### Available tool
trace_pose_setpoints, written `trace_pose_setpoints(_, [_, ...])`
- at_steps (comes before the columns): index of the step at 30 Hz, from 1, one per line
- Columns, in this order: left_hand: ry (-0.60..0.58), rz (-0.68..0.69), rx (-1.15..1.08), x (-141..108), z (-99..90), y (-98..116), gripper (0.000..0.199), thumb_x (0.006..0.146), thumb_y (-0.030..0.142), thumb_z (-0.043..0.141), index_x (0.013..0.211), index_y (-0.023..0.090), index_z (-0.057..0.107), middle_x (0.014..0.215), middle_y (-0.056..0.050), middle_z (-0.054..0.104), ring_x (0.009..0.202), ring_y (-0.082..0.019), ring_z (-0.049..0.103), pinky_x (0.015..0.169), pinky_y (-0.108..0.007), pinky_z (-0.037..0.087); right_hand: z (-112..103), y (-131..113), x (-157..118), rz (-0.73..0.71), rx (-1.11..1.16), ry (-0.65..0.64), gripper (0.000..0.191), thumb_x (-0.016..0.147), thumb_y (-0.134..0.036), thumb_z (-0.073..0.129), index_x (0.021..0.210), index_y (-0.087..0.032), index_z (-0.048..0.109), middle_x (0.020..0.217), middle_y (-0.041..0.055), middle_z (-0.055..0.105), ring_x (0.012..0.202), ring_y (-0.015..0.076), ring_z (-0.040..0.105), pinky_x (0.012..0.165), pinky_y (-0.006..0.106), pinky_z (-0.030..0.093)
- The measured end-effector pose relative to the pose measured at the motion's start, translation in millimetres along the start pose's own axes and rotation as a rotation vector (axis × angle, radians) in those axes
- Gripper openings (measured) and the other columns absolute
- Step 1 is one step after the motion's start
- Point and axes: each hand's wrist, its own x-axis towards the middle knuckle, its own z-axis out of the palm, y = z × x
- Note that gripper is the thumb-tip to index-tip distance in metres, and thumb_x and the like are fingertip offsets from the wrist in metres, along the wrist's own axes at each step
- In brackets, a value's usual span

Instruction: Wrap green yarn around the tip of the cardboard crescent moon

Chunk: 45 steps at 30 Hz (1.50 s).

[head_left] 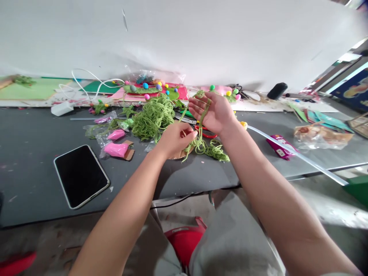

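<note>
1. Left hand (178,138) seems to pinch green yarn (205,110).
2. Right hand (216,112), spread palm-up, has yarn draped across.
3. Yarn pile (155,117): just beyond the left hand.
4. Apparently winding; the next wrap calls for untangled slack.

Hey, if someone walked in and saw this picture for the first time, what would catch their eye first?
Probably the tangled heap of green yarn in the middle of the gray table. Just right of it are the left hand and the open right hand, with a green strand hanging across the right one. Next, perhaps, the dark-screened tablet lying at the table's near left.
</note>
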Motion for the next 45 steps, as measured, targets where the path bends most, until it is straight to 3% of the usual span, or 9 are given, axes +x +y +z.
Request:
trace_pose_setpoints(7, [0.237, -0.151, -0.952, 7.0, -26.5, 6.8, 0.018, 0.085, 0.035, 0.072, 0.078, 0.020, 0.065, 0.082, -0.002, 0.072, 0.069, -0.014, 0.067, 0.060, -0.025, 0.049, -10.1, -1.2, -4.7, 0.001, -0.298, -0.063, 0.052, 0.071, -0.003, 0.062, 0.118, -0.024, 0.061, 0.121, 0.0063, 0.069, 0.102, 0.0213, 0.072, 0.082, 0.035, 0.065])
trace_pose_setpoints(13, [0.421, -0.188, -1.192, 8.9, -49.6, -3.5, 0.014, 0.095, 0.033, 0.063, 0.085, 0.023, 0.067, 0.093, -0.002, 0.077, 0.089, -0.016, 0.073, 0.072, -0.025, 0.057, -24.9, 10.0, -5.0, -0.013, -0.554, -0.239, 0.056, 0.071, -0.002, 0.075, 0.124, -0.017, 0.063, 0.116, 0.0111, 0.072, 0.084, 0.0190, 0.074, 0.070, 0.034, 0.063])
trace_pose_setpoints(16, [0.582, -0.116, -1.259, 10.4, -58.3, -15.4, 0.018, 0.098, 0.034, 0.058, 0.087, 0.025, 0.068, 0.097, 0.000, 0.079, 0.103, -0.017, 0.073, 0.077, -0.026, 0.057, -34.6, 16.7, 0.9, -0.087, -0.632, -0.175, 0.042, 0.076, -0.005, 0.072, 0.115, -0.015, 0.065, 0.103, 0.0099, 0.076, 0.074, 0.0169, 0.073, 0.065, 0.031, 0.061])
trace_pose_setpoints(19, [0.672, -0.062, -1.248, 9.5, -65.5, -21.8, 0.020, 0.098, 0.040, 0.058, 0.087, 0.027, 0.068, 0.106, 0.000, 0.079, 0.118, -0.019, 0.069, 0.084, -0.028, 0.058, -42.2, 19.0, 12.0, -0.255, -0.690, 0.037, 0.021, 0.082, -0.011, 0.067, 0.103, -0.016, 0.067, 0.096, 0.0086, 0.076, 0.063, 0.0128, 0.068, 0.059, 0.030, 0.058])
trace_pose_setpoints(22, [0.634, -0.028, -1.224, 6.6, -68.2, -20.9, 0.020, 0.096, 0.042, 0.061, 0.085, 0.027, 0.066, 0.117, 0.001, 0.077, 0.127, -0.020, 0.065, 0.089, -0.029, 0.058, -45.0, 14.0, 25.0, -0.538, -0.656, 0.228, 0.021, 0.090, -0.016, 0.056, 0.108, -0.019, 0.066, 0.102, 0.0090, 0.074, 0.075, 0.0149, 0.072, 0.072, 0.033, 0.062])
trace_pose_setpoints(29, [0.757, 0.018, -1.329, -2.4, -82.6, -16.4, 0.012, 0.091, 0.035, 0.061, 0.082, 0.027, 0.064, 0.110, 0.005, 0.077, 0.113, -0.016, 0.067, 0.082, -0.030, 0.058, -46.8, -0.1, 34.2, -1.004, -0.914, 0.230, 0.045, 0.095, -0.018, 0.039, 0.133, -0.026, 0.063, 0.135, 0.0086, 0.066, 0.135, 0.0238, 0.061, 0.109, 0.042, 0.055])
trace_pose_setpoints(32, [0.767, 0.144, -1.448, -12.9, -98.8, -9.8, 0.014, 0.090, 0.036, 0.063, 0.079, 0.028, 0.064, 0.104, 0.010, 0.076, 0.110, -0.012, 0.067, 0.080, -0.026, 0.056, -52.8, 2.8, 36.5, -1.017, -0.948, 0.225, 0.047, 0.091, -0.016, 0.039, 0.130, -0.025, 0.064, 0.142, 0.0082, 0.064, 0.141, 0.0238, 0.056, 0.114, 0.044, 0.049])
trace_pose_setpoints(39, [0.762, 0.271, -1.326, -22.1, -109.4, 7.7, 0.039, 0.106, 0.049, 0.043, 0.078, 0.035, 0.066, 0.110, 0.022, 0.074, 0.144, -0.006, 0.046, 0.099, -0.020, 0.053, -44.4, -6.7, 16.9, -0.867, -1.007, 0.214, 0.046, 0.092, -0.029, 0.053, 0.137, -0.033, 0.060, 0.152, 0.0053, 0.056, 0.149, 0.0284, 0.045, 0.108, 0.047, 0.052])
trace_pose_setpoints(45, [0.566, 0.154, -1.353, -16.1, -94.6, 18.2, 0.031, 0.106, 0.038, 0.046, 0.083, 0.029, 0.064, 0.110, 0.014, 0.076, 0.139, -0.015, 0.052, 0.094, -0.030, 0.056, -26.5, -10.1, -0.8, -0.662, -1.166, 0.126, 0.026, 0.087, -0.023, 0.061, 0.111, -0.024, 0.073, 0.120, 0.0102, 0.072, 0.117, 0.0307, 0.064, 0.107, 0.057, 0.047])
